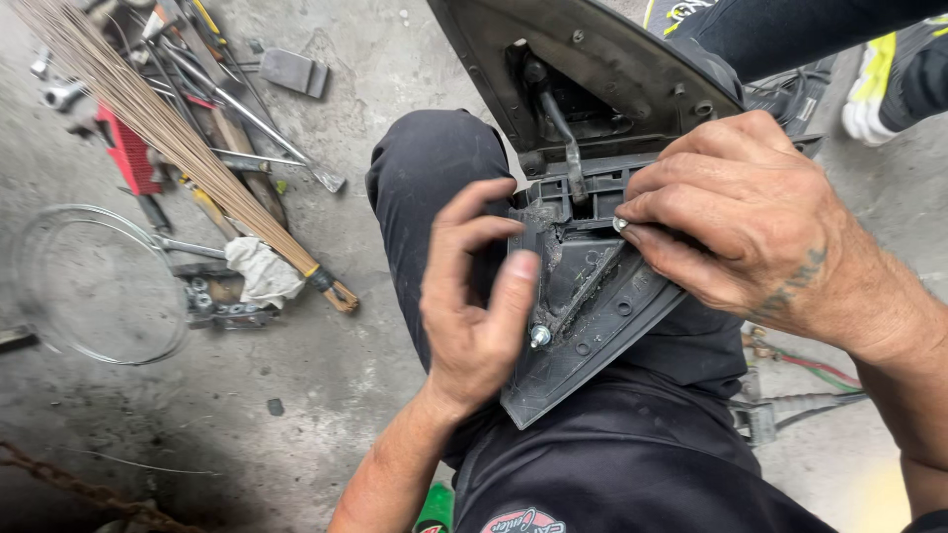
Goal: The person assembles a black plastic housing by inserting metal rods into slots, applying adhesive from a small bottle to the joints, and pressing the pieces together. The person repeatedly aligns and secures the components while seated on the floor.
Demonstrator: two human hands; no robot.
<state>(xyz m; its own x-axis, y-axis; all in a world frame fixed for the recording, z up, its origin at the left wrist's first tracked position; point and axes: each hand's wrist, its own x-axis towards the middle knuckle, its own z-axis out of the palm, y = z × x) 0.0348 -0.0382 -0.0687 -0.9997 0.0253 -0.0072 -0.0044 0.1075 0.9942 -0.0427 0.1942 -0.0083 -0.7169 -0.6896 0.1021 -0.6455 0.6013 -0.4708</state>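
While the floor [326, 395] is a mess of tools and a broom [168, 138], the grey panel [592, 326] sits on the person's lap. Right hand [741, 217] pinches a small screw [620, 224] at the panel's slot, left hand [479, 296] half open, thumb beside a seated bolt [539, 337]. One fastener in, one loose, I'd say.
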